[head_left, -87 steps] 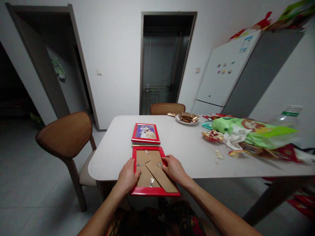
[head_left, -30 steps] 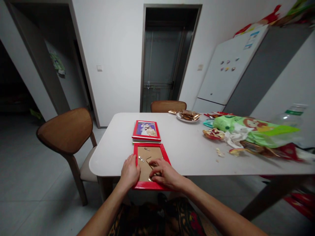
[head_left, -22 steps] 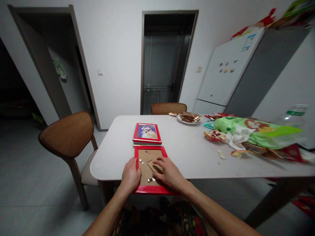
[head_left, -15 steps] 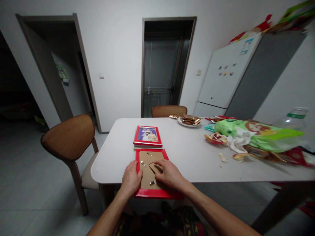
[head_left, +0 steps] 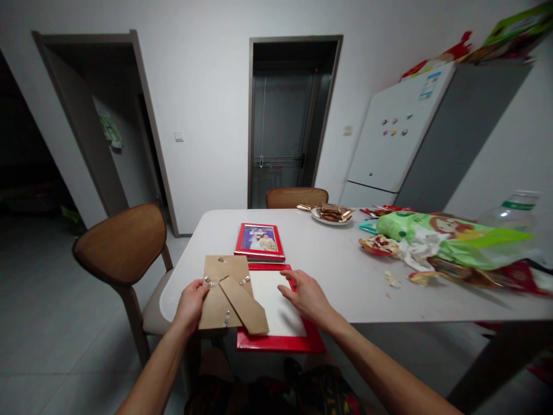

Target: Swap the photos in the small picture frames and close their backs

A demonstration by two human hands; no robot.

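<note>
My left hand (head_left: 191, 305) grips the left edge of a brown picture frame backing board (head_left: 211, 305), lifted and held to the left. The board carries metal clips and a brown easel stand (head_left: 246, 305), which hangs out toward the lower right. Below it a red picture frame (head_left: 280, 343) lies face down at the table's near edge, with a white sheet (head_left: 276, 294) showing inside. Over the frame's right side hovers my right hand (head_left: 306, 297), fingers apart and holding nothing. Just beyond lies a stack of frames, topped by a red framed photo (head_left: 260, 239).
On the white table (head_left: 337, 282), a plate (head_left: 317, 216) of wrapped snacks stands at the back. Food bags (head_left: 466, 233), a crumpled tissue (head_left: 419, 251), a pomegranate piece (head_left: 380, 245) and scraps lie to the right. A wooden chair (head_left: 121, 242) stands left.
The backing board has come out of the red frame and moved left in my left hand, uncovering the white sheet. My right hand has let go of the board's stand and opened.
</note>
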